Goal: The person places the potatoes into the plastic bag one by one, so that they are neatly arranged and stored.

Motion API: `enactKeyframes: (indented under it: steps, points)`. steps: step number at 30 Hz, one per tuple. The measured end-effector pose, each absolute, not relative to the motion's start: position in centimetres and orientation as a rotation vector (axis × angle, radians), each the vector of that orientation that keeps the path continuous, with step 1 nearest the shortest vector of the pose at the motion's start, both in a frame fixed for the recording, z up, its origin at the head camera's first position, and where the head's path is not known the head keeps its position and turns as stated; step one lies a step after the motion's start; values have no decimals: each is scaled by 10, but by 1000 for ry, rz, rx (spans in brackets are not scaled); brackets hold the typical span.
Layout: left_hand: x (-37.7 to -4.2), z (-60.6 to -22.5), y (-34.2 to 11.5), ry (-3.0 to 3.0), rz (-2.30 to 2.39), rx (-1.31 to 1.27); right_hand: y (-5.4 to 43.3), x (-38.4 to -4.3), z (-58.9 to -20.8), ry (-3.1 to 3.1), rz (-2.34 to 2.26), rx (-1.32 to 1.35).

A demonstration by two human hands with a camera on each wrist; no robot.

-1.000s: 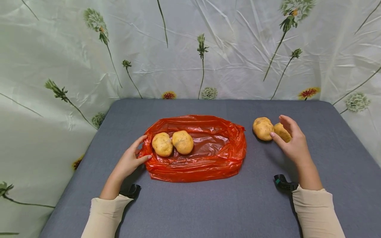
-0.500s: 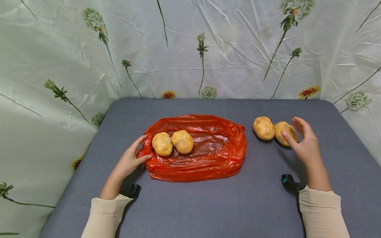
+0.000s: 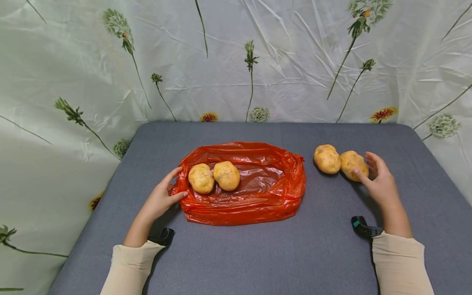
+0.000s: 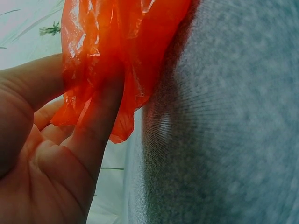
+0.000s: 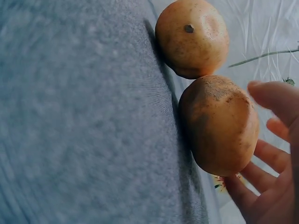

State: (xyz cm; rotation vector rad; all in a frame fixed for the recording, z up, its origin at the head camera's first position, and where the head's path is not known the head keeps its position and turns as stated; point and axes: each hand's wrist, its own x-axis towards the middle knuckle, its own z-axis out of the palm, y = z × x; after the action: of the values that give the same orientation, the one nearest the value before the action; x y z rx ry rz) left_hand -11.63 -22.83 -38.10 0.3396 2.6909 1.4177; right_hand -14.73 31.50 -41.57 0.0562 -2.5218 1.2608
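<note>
A red plastic bag (image 3: 239,215) lies spread with its mouth up, and two potatoes rest inside it at the left, one potato (image 3: 200,179) beside another potato (image 3: 226,176). My left hand (image 3: 158,200) holds the bag's left edge; in the left wrist view the thin film drapes over part of its fingers. To the right, two more potatoes sit side by side on the grey surface. My right hand (image 3: 383,186) is spread around the nearer right potato (image 5: 219,126), thumb over its front side and fingers beyond it. The other right potato (image 3: 327,159) stands just left of it.
The grey padded table (image 3: 258,254) carries everything. A pale flower-printed curtain (image 3: 221,73) hangs behind and along the left side. Black wrist camera mounts show under both sleeves, one mount (image 3: 365,228) at the right wrist.
My right hand has moved right and slightly down, from over the gap between the two right potatoes to the outer one. My left hand, the bag and the potatoes stay put.
</note>
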Motion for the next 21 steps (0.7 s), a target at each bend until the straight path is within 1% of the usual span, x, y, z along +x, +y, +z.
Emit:
enactKeyframes:
  steps: [8, 21]
  points:
    - [-117, -381, -229, 2681, 1422, 342, 319, -149, -419, -2578, 1264, 92]
    - [-116, -380, -228, 2676, 1434, 346, 321, -147, -416, -2685, 1162, 3]
